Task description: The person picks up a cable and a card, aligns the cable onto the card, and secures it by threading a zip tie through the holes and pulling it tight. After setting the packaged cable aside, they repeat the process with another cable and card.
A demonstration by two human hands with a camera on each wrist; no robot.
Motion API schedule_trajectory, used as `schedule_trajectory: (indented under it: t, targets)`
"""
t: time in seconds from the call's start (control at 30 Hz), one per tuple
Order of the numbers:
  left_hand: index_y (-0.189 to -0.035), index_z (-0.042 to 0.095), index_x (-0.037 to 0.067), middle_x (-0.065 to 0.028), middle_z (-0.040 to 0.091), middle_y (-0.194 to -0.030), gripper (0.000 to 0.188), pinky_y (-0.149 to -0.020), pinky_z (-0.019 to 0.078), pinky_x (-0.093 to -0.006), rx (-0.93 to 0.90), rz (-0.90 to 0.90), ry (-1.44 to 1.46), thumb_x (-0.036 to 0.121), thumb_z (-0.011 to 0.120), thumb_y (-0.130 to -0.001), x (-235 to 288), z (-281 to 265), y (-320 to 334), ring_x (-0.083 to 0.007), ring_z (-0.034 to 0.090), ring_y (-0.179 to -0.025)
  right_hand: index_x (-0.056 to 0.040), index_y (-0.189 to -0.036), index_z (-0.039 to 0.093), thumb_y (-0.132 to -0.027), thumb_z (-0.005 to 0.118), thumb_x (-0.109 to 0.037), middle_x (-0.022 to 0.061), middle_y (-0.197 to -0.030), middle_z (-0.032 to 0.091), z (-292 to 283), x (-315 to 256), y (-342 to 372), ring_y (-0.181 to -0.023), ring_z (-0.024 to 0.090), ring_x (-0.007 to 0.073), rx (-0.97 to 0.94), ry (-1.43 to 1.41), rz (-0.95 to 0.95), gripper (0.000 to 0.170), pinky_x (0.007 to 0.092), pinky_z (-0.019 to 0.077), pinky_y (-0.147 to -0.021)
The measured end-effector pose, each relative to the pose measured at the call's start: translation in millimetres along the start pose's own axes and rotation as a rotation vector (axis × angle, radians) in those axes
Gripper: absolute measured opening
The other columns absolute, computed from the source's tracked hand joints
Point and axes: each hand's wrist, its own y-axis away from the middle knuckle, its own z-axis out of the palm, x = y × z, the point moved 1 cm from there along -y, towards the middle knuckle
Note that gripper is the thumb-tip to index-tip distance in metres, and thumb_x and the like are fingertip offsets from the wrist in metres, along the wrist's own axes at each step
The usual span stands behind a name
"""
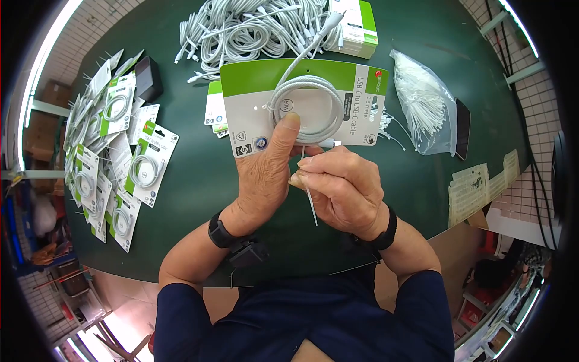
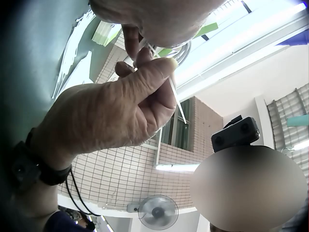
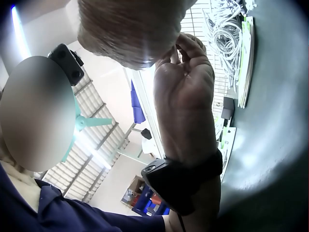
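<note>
My left hand point(image 1: 263, 175) holds a green-and-white cable card point(image 1: 247, 108) printed "USB-C to USB-C cable", its thumb pressed on the front. Against the card lies a coiled white cable point(image 1: 338, 114), with one end rising past the top edge. Just below the card, my right hand point(image 1: 350, 190) pinches a thin white cable tie point(image 1: 312, 208) between thumb and fingers. The tie's tail hangs down toward me, and it also shows in the left wrist view, where the tie point(image 2: 179, 104) sticks out past the right thumb. Left fingers behind the card are mostly hidden.
A heap of white cables point(image 1: 247, 33) lies at the back beside a stack of cards point(image 1: 368, 30). Carded cables point(image 1: 145, 169) pile up at left near a black box point(image 1: 148, 79). At right are a bag of cable ties point(image 1: 425, 108), loose ties point(image 1: 392, 130) and a dark phone point(image 1: 462, 130).
</note>
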Motion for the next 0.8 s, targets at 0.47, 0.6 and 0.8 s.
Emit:
schedule_trajectory:
  t: [0.47,0.6,0.8]
  targets:
    - [-0.114,0.069,-0.002,-0.0057,0.072,-0.091,0.022,-0.057,0.052,-0.025,-0.003,0.021,-0.076,0.015,0.074,-0.1,-21,1,6,-0.0121,0.066,-0.068,-0.0025,-0.104,0.069,-0.086,0.083,0.003,0.0119,-0.088,0.075,-14,26,-8,-0.07,0.07,0.0232,0.119,0.051,0.191,0.024,0.0274,0.0542,-0.062]
    - [-0.114,0.07,-0.002,-0.0058,0.073,-0.092,0.023,-0.055,0.0515,-0.0249,-0.023,0.017,-0.123,0.016,0.075,-0.1,-23,-3,4,-0.0115,0.066,-0.066,-0.0017,-0.105,0.073,-0.085,0.082,0.005,0.0108,-0.092,0.075,-23,25,-17,-0.072,0.067,0.0238,-0.006,0.226,0.107,0.023,0.0314,0.0527,-0.063]
    - [-0.113,0.071,-0.002,-0.0051,0.073,-0.09,0.025,-0.055,0.0518,-0.0245,0.0,0.014,-0.112,0.019,0.076,-0.1,-26,-7,0,-0.0112,0.066,-0.065,-0.0027,-0.108,0.076,-0.08,0.082,0.007,0.0095,-0.096,0.075,-23,22,-23,-0.079,0.064,0.0254,-0.061,0.391,0.001,0.03,0.0352,0.0519,-0.067]
